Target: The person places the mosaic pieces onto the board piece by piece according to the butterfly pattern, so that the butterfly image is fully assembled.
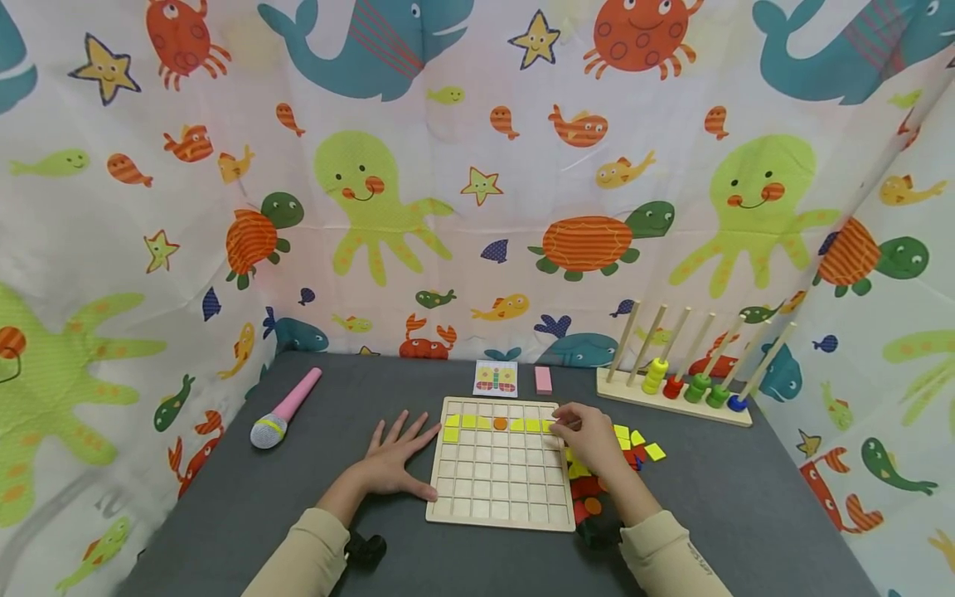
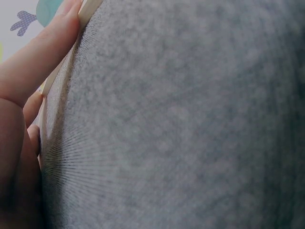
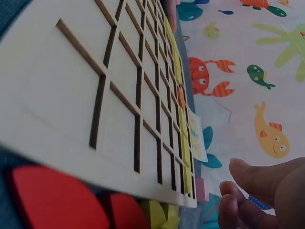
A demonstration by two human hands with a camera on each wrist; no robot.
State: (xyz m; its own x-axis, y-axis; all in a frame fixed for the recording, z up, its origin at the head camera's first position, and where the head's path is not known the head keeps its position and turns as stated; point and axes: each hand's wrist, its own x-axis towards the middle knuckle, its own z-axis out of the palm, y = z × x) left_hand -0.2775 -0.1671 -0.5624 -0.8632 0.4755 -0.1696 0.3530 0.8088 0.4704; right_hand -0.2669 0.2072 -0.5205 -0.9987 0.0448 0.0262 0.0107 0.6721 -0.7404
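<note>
A wooden grid board [image 1: 507, 525] lies on the dark table. Yellow tiles [image 1: 468, 421] and one orange disc [image 1: 500, 424] fill a row near its far side, with another yellow tile [image 1: 451, 434] below at the left. My left hand [image 1: 388, 464] is spread at the board's left edge, its thumb [image 2: 40, 59] touching the rim. Over the upper right corner is my right hand [image 1: 589, 435], beside the row's last yellow tile [image 1: 548, 426]. Its thumb [image 3: 255, 176] and bent fingers show nothing between them in the right wrist view.
Loose red pieces [image 3: 57, 198] and yellow pieces [image 1: 655, 452] lie right of the board. Behind it are a butterfly pattern card [image 1: 496, 379] and a pink block [image 1: 543, 381]. A toy microphone [image 1: 287, 408] lies left; a peg stand with rings [image 1: 675, 398] stands back right.
</note>
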